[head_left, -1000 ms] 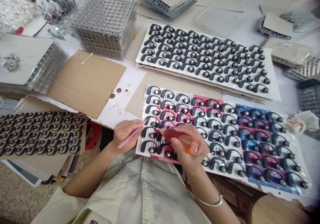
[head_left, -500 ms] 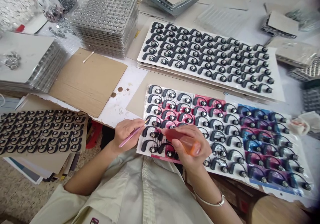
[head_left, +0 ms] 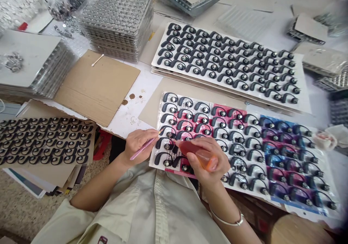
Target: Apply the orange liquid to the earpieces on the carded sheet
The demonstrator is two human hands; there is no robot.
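Note:
My left hand is closed around a thin pink stick with a yellowish tip, like a small brush; the tip is at the left edge of the near sheet. In my right hand lies an orange-red squeeze bottle, its narrow nozzle pointing left, low over the black hooked pieces. Rows of these black hooked pieces, each with a shiny round end, sit on a printed, plastic-covered sheet under my hands. Whether the nozzle touches a piece, I cannot tell.
Behind lies a white sheet with more black hooked pieces. A cotton swab rests on brown cardboard. Clear trays are stacked at the back left, a board-topped stack beside them. Another filled board is at lower left.
The view has shifted slightly, so the table things sit a little further right. Both hands keep nearly the same place and the same hold on the stick and bottle.

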